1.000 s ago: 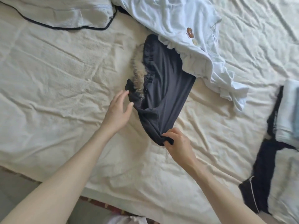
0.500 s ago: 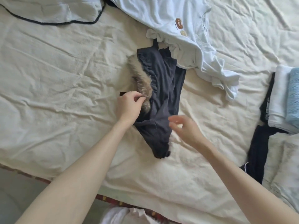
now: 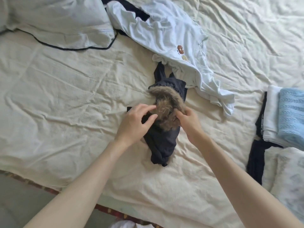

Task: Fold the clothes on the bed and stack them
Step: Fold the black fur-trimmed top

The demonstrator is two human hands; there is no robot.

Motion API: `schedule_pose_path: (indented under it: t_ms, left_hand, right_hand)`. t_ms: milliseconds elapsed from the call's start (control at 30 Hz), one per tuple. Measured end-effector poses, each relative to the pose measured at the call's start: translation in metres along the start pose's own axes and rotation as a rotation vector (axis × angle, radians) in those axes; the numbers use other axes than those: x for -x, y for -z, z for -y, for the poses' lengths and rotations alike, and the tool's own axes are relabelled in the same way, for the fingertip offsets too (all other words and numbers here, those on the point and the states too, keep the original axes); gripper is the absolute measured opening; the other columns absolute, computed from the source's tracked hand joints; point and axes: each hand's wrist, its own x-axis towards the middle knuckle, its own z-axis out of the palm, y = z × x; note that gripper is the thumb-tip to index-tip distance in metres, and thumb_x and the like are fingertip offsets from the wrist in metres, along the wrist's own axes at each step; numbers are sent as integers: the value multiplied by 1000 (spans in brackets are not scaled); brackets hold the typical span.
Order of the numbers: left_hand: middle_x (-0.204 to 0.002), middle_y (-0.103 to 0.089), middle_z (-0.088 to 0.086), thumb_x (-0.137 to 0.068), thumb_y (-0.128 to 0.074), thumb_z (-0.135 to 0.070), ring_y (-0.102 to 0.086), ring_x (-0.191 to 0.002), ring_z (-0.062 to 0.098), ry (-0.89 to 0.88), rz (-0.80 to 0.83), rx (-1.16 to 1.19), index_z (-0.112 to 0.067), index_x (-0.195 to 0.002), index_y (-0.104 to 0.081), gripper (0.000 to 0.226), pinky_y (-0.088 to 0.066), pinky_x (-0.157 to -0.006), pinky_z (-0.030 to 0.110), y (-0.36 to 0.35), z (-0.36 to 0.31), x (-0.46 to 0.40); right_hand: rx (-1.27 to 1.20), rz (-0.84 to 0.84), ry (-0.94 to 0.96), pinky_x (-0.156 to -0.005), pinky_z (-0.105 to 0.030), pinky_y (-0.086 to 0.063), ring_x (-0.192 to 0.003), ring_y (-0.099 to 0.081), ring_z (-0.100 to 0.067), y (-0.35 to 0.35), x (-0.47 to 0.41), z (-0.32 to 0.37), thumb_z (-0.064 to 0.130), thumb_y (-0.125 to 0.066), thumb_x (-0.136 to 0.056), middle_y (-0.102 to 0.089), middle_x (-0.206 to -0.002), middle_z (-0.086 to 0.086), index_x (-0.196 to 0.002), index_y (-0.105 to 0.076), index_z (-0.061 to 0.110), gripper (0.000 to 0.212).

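Both hands' grip on fur-trimmed garment

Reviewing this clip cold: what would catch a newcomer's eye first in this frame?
Mid-bed, both hands work a dark garment with a brown fur trim: the left hand on its left edge, the right hand gripping the fur. Behind it sprawls an unfolded white top, and a folded stack sits at the right edge.

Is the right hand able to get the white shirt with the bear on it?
Probably yes. The right hand is busy pinching the fur trim, but the white shirt lies uncovered just beyond it.
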Motion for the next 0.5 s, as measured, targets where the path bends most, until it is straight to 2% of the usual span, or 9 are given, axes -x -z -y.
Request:
schedule_pose_path:
  t_ms: [67, 133, 233, 300, 367, 433, 500]
  left_hand:
    - [-120, -59, -2, -91, -61, -23, -54, -105, 10, -21, -1, -6, -18, -129, -57, 38, -44, -93, 27, 22, -12, -18]
    - [-133, -53, -4, -92, -59, -21, -47, -119, 9, -85, 41, -10, -21, -138, -48, 46, -35, -102, 20, 43, -33, -39]
    - [-142, -42, -9, -94, -56, -18, -35, -127, -2, -192, 136, 94, -25, -144, -38, 53, -25, -102, 5, 69, -77, -66]
    - [-146, -38, -4, -93, -58, -13, -32, -133, 3, -230, 213, 113, -24, -145, -34, 59, -25, -110, 13, 84, -103, -79]
    - [-148, -37, 4, -90, -61, -9, -31, -138, 15, -254, 224, 54, -20, -145, -34, 63, -25, -115, 30, 99, -126, -86]
    - [-141, -45, 7, -87, -65, -8, -39, -133, 23, -266, 166, -29, -15, -141, -42, 60, -31, -111, 39, 117, -146, -91]
    - [-118, -61, 4, -85, -66, -10, -55, -114, 23, -250, 112, -28, -13, -126, -58, 42, -43, -98, 36, 138, -166, -90]
  right_hand:
    - [85, -29, 133, -73, -35, -47, -80, -57, -19, 16, 13, 17, 9, -44, -96, -64, -89, -10, -97, -62, 8, 18]
    - [144, -30, 249, -71, -37, -44, -78, -53, -22, 35, 28, 41, 4, -39, -95, -62, -89, -12, -101, -60, 6, 22]
    - [183, 65, 343, -64, -30, -38, -71, -49, -17, 64, 51, 86, 3, -36, -97, -57, -80, -7, -106, -59, 1, 25]
    - [178, 130, 394, -59, -26, -39, -67, -53, -13, 83, 70, 118, 3, -36, -98, -59, -75, -1, -102, -63, 4, 27]
    - [182, 197, 452, -67, -23, -50, -77, -64, -7, 98, 93, 149, 3, -36, -99, -68, -82, 10, -98, -66, 25, 37]
    - [226, 250, 511, -83, -29, -53, -96, -66, -14, 113, 117, 176, 3, -37, -99, -71, -99, 7, -99, -64, 37, 43]
    - [288, 258, 583, -90, -35, -50, -101, -64, -19, 127, 140, 199, 5, -39, -99, -71, -102, 4, -96, -66, 40, 44]
